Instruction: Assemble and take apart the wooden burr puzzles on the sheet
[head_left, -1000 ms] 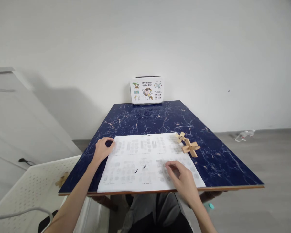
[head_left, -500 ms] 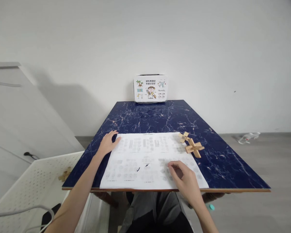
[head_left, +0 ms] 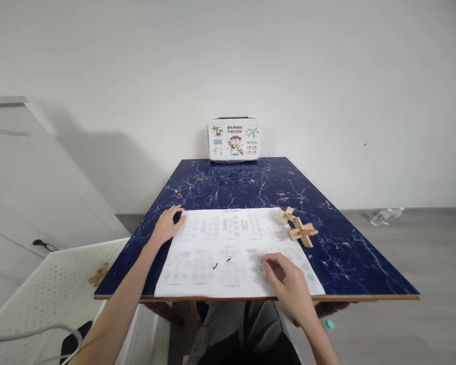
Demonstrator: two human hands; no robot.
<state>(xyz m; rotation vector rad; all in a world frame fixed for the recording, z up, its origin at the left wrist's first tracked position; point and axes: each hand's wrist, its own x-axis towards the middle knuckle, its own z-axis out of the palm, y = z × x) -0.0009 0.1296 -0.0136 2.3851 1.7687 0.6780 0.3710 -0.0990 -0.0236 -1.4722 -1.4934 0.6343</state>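
A large white printed sheet (head_left: 231,253) lies on the near half of a dark blue marbled table (head_left: 251,187). My left hand (head_left: 166,225) rests flat at the sheet's far left corner, fingers stretched out, holding nothing. My right hand (head_left: 287,281) lies on the sheet's near right part with fingers loosely curled downward, nothing visible in them. Two wooden cross-shaped puzzles stand at the sheet's far right corner: a small one (head_left: 286,215) and a larger one (head_left: 302,231), both apart from my hands. Two tiny dark specks (head_left: 221,262) lie on the sheet's middle.
A white illustrated box (head_left: 233,140) stands at the table's far edge against the wall. A white perforated basket (head_left: 57,289) with a wooden piece (head_left: 97,278) sits left of the table. A plastic bottle (head_left: 383,215) lies on the grey floor at right.
My left hand opened from a curled pose to flat fingers at the sheet's corner. My right hand barely moved. The view shifted slightly.
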